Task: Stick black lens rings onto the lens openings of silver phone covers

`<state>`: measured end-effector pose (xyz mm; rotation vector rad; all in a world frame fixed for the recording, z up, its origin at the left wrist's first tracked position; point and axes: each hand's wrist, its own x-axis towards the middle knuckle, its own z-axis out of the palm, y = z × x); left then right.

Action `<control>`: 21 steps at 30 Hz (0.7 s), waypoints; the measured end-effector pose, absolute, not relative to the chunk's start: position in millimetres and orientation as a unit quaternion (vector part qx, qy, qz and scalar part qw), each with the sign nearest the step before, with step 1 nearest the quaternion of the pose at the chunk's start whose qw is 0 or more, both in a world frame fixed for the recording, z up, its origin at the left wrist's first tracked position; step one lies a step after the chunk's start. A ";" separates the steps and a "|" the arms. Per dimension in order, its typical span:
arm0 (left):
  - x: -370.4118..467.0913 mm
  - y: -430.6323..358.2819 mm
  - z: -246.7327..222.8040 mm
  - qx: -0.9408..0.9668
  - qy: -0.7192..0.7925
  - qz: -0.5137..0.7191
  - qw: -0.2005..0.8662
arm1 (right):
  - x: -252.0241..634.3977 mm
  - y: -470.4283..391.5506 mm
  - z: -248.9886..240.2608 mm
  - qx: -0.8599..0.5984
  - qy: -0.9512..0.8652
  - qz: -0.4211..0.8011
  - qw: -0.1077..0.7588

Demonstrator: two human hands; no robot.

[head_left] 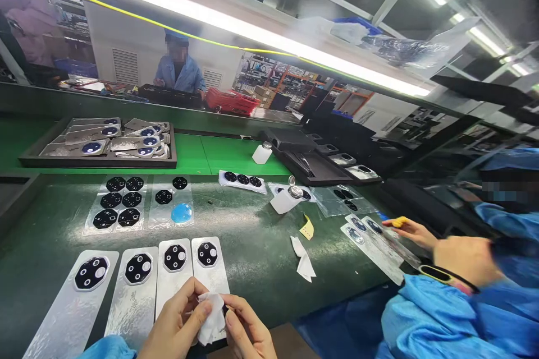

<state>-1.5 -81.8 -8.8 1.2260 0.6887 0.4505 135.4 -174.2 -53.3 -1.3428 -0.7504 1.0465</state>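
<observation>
At the bottom centre, my left hand (179, 320) pinches a crumpled white wipe (213, 320). My right hand (248, 328) is closed on the right side of the same wipe, and a small dark thing shows between its fingers, too hidden to name. Both hands are over the near end of a silver plate (213, 272) with a black octagonal piece (207, 254) at its top. Left of it lie three similar silver plates in a row, among them one (173, 280) beside my left hand and one (71, 308) at the far left.
Sheets of black octagonal stickers (143, 216) lie behind the plates. A white pump bottle (286, 200), paper scraps (302, 261) and another white bottle (262, 153) stand or lie further right. A tray (99, 164) holds stacked plates. A co-worker's hands (461, 258) are at the right.
</observation>
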 end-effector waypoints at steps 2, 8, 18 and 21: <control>1.3 -82.1 -16.7 0.516 0.295 0.202 0.779 | 134.3 -173.8 -55.4 -0.559 -0.289 0.484 0.608; 5.6 -78.5 -29.9 0.447 0.249 0.156 0.845 | 132.4 -169.8 -55.7 -0.529 -0.288 0.484 0.635; 12.0 -68.9 -26.8 0.442 0.253 0.113 0.853 | 140.8 -159.2 -42.0 -0.484 -0.306 0.549 0.609; 15.1 -71.2 -32.1 0.475 0.269 0.132 0.828 | 146.8 -155.2 -33.4 -0.478 -0.318 0.553 0.604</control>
